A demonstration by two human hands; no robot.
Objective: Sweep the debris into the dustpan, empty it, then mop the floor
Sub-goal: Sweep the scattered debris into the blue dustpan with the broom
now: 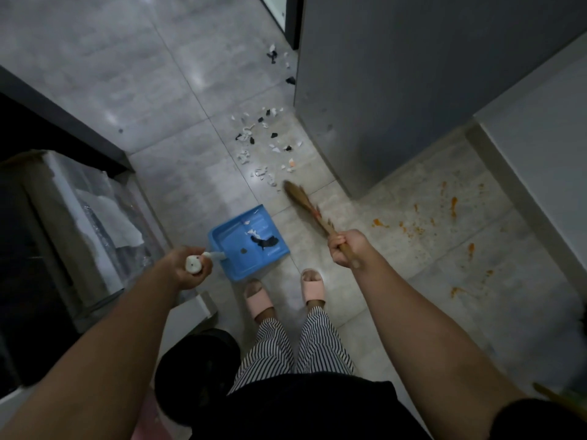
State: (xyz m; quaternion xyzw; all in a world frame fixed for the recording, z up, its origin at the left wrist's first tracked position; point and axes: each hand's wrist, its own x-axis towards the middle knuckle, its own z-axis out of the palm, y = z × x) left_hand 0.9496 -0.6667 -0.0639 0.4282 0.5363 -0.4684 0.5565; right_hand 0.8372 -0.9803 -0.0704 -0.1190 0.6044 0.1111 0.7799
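Observation:
A blue dustpan (236,239) rests on the tiled floor just ahead of my feet, holding a few black and white scraps. My left hand (187,268) grips its white handle. My right hand (344,247) is closed on the wooden stick of a small broom (301,201), whose bristles point away from me, to the right of the pan's open edge. Torn white and black debris (260,141) lies scattered beyond the pan. More scraps (279,63) sit farther off beside the grey cabinet.
A tall grey cabinet (397,90) stands at the upper right. Orange stains (438,217) spot the floor on the right. A box wrapped in plastic (89,217) stands at the left, a dark round bin (193,373) near my left leg.

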